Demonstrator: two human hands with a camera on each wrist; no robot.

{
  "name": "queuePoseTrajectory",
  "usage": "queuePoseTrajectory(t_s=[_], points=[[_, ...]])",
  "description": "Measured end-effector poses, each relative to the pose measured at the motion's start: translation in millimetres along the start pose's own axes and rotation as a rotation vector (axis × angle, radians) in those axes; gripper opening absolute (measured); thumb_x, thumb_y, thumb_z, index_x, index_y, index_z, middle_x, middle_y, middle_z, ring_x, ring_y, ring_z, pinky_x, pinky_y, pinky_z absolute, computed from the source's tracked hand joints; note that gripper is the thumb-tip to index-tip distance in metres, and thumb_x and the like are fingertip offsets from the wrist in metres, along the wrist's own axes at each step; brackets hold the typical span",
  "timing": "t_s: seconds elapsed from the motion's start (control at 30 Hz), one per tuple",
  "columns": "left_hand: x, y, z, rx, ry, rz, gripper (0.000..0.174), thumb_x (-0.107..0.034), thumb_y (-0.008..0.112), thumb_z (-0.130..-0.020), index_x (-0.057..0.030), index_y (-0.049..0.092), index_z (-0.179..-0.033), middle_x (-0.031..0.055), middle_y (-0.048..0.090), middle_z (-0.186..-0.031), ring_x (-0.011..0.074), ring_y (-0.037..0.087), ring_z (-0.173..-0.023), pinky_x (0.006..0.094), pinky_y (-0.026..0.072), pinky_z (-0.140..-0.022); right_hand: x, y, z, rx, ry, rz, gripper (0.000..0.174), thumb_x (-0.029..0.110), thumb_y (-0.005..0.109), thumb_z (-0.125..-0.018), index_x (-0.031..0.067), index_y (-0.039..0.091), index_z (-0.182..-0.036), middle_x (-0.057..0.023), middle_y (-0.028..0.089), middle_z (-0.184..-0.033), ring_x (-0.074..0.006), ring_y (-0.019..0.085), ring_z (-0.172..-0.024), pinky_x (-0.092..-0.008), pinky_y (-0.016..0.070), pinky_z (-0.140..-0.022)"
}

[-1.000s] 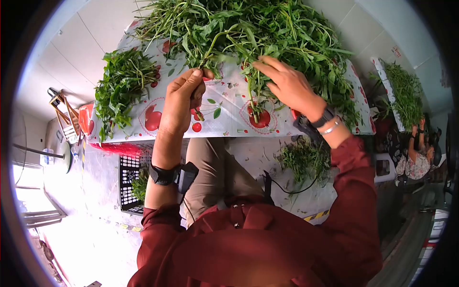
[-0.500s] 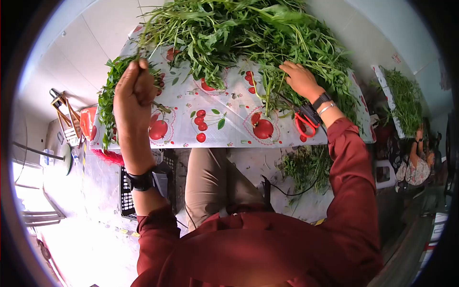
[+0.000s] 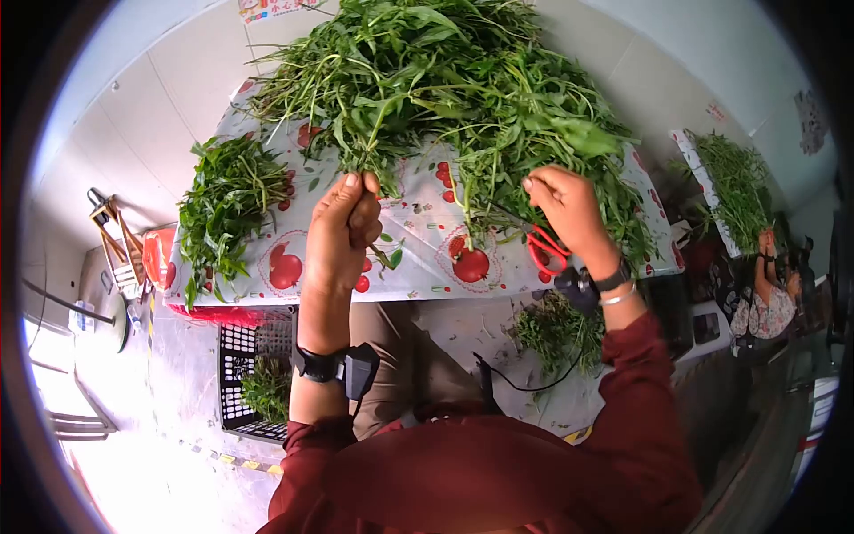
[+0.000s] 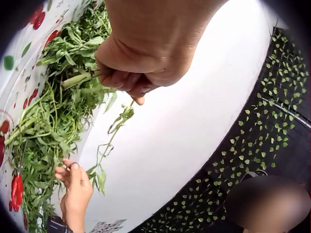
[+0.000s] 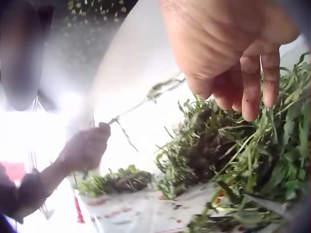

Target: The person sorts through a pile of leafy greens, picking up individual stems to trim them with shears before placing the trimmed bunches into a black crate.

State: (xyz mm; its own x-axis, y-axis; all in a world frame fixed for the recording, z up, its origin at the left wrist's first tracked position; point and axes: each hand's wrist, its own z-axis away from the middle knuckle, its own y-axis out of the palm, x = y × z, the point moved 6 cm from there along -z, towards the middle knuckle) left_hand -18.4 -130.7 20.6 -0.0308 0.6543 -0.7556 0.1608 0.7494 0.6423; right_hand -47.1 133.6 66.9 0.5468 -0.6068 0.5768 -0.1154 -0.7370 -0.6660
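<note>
My left hand (image 3: 345, 218) grips the lower end of a long leafy green stem (image 4: 80, 79) above the front part of the table. Its cut end pokes out beside the fist in the left wrist view, and the thin leafy top stretches toward my right hand (image 3: 569, 209). That hand hovers at the right part of the greens (image 3: 498, 98), fingers loosely bent, with the leafy top close beside it. In the right wrist view its thumb and forefinger are mostly hidden. Red-handled scissors (image 3: 539, 249) lie on the table below the right hand, blades partly under greens.
A smaller bunch of greens (image 3: 227, 196) lies at the table's left on the fruit-patterned cloth (image 3: 414, 271). Below stand a black crate (image 3: 233, 392) and a heap of greens (image 3: 556, 329) on the floor. Another person (image 3: 769, 307) works at a second table on the right.
My left hand went out to the left bunch, then came back to the middle with a stem. My right hand first moved right onto the pile, then lifted; its fingers are more bent.
</note>
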Motion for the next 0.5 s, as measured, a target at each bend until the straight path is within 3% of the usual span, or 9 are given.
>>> queuePoseTrajectory(t_s=[0.1, 0.27, 0.4, 0.5], points=[[18, 9, 2, 0.043, -0.04, 0.111, 0.022, -0.025, 0.042, -0.094, -0.0067, 0.053, -0.089, -0.0076, 0.027, -0.054, 0.0032, 0.019, -0.045, 0.0188, 0.0182, -0.041, 9, -7, 35, -0.09, 0.128, -0.156, 0.017, 0.007, 0.057, -0.085, -0.0042, 0.056, -0.073, -0.0042, 0.054, -0.063, -0.0072, 0.051, -0.055, -0.0217, 0.0399, -0.051], [40, 17, 8, 0.085, -0.082, 0.111, 0.021, -0.026, 0.041, -0.095, -0.0074, 0.05, -0.091, -0.0078, 0.024, -0.054, 0.0032, 0.019, -0.045, 0.0189, 0.0186, -0.04, -26, -10, 94, -0.277, 0.331, -0.309, 0.006, 0.003, 0.057, -0.084, -0.003, 0.058, -0.086, -0.002, 0.056, -0.07, -0.0058, 0.052, -0.061, -0.0207, 0.0422, -0.054], [65, 8, 11, 0.112, -0.123, 0.298, 0.022, -0.026, 0.04, -0.095, -0.007, 0.049, -0.089, -0.0069, 0.027, -0.054, 0.0038, 0.021, -0.044, 0.0192, 0.0197, -0.039, -55, -21, 125, -0.433, 0.264, -0.155, 0.01, 0.005, 0.059, -0.082, -0.0015, 0.059, -0.089, -0.0016, 0.055, -0.071, -0.0052, 0.046, -0.06, -0.0211, 0.0387, -0.053], [77, 2, 11, 0.093, -0.152, 0.358, 0.022, -0.025, 0.038, -0.096, -0.0069, 0.049, -0.09, -0.0061, 0.028, -0.055, 0.004, 0.022, -0.044, 0.0189, 0.0207, -0.039, -63, -24, 129, -0.451, 0.256, -0.088, 0.011, 0.006, 0.059, -0.081, -0.0008, 0.059, -0.089, -0.0043, 0.057, -0.073, -0.008, 0.049, -0.061, -0.0225, 0.0398, -0.055]])
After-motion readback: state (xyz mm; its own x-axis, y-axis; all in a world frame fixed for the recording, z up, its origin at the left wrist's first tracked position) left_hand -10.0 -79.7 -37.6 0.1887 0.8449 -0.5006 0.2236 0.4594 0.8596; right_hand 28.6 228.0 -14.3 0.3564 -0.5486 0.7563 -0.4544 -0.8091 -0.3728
